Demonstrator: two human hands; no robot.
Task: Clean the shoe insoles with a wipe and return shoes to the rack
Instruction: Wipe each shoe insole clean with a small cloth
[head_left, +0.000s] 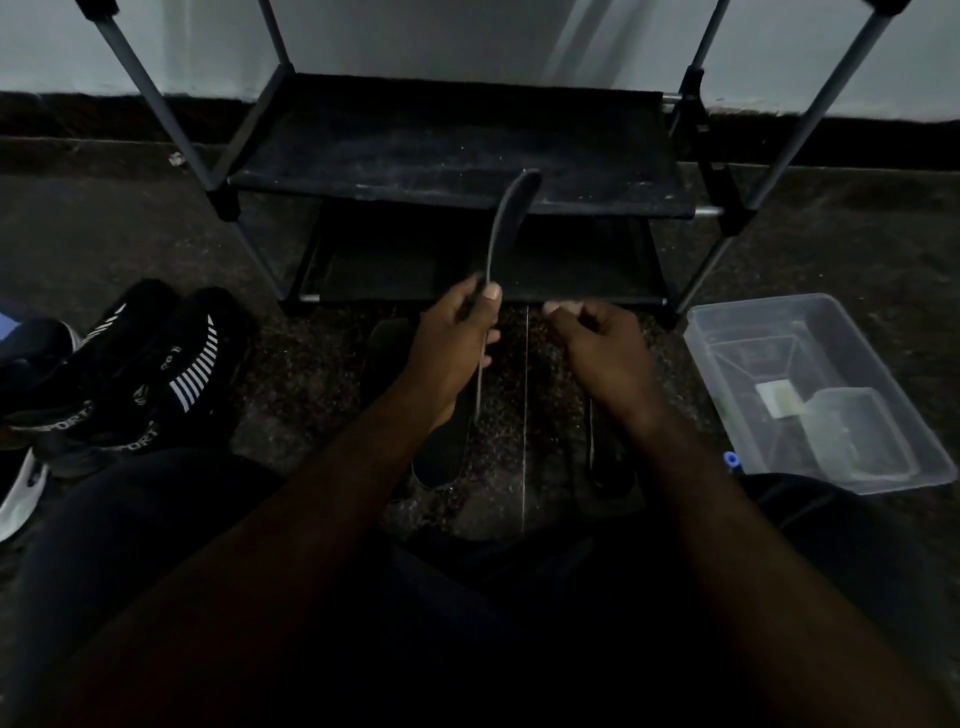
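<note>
My left hand grips a dark insole near its middle and holds it upright and edge-on in front of the shoe rack. My right hand hovers beside it with curled fingers, thumb near the fingertips, and nothing visible in it. No wipe shows in either hand. Two more dark insoles lie flat on the floor, one below my left hand and one below my right wrist. A pair of black sneakers with white stripes sits on the floor to the left.
The rack's black shelves hold nothing, and its metal legs slant up on both sides. A clear plastic tub with a smaller container inside stands on the floor at right, a small blue object beside it. A white shoe lies at far left.
</note>
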